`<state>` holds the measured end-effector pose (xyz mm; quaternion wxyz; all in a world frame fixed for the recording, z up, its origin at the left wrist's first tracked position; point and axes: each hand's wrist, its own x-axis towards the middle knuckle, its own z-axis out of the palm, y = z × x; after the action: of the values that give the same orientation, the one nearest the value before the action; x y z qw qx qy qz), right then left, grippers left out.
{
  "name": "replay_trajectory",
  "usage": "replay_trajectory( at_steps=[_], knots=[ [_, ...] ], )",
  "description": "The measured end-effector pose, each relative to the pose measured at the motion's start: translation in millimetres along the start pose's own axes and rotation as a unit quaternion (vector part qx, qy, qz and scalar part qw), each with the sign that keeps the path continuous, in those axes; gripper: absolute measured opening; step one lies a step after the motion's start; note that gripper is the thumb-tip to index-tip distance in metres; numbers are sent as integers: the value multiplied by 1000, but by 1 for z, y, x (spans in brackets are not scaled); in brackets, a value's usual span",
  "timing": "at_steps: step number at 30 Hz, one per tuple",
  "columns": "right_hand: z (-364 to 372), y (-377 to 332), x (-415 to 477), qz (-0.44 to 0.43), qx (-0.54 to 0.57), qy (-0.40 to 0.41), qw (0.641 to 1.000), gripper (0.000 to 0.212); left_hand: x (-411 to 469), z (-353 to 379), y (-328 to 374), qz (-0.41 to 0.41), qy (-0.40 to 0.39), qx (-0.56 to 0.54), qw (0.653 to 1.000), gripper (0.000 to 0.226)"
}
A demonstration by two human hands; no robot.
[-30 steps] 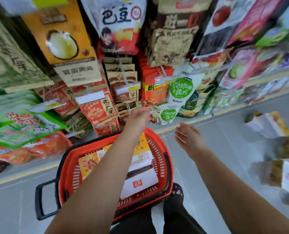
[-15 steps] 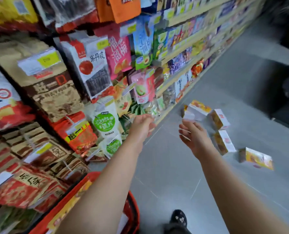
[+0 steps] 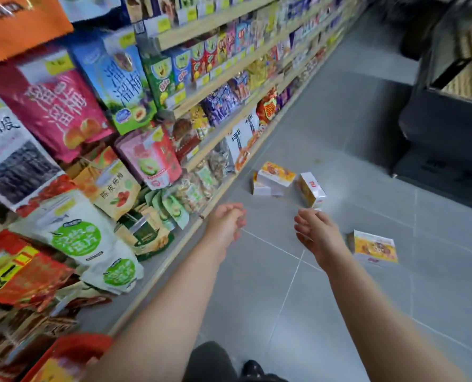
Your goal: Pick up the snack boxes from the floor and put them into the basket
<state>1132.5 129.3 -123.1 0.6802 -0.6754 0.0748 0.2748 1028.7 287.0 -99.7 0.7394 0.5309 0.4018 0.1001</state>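
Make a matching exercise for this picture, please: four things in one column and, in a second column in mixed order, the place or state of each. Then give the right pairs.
Things
1. left hand
2. red basket
3. lone snack box
4. standing snack box

Places or states
A. lies flat on the floor, right of the right hand
B. bottom left corner, partly out of view
C. empty, fingers loosely curled, above the floor
D. on end on the floor, beside two other boxes

Pairs: 1-C, 2-B, 3-A, 4-D
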Motion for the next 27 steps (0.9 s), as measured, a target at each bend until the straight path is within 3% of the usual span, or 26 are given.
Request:
replay_trajectory(
  at_steps=[5,14,27],
  knots=[
    [-16,-8,53,-1,32,44,999,9,50,39,8,-20,8,26,999,20],
    [-4,-58,200,9,22,27,999,6,204,102,57,-48,-21,46,998,19],
    [-13,-116,388,77,41,124,988,26,389,202,124,-97,-58,82,990,17]
  ],
)
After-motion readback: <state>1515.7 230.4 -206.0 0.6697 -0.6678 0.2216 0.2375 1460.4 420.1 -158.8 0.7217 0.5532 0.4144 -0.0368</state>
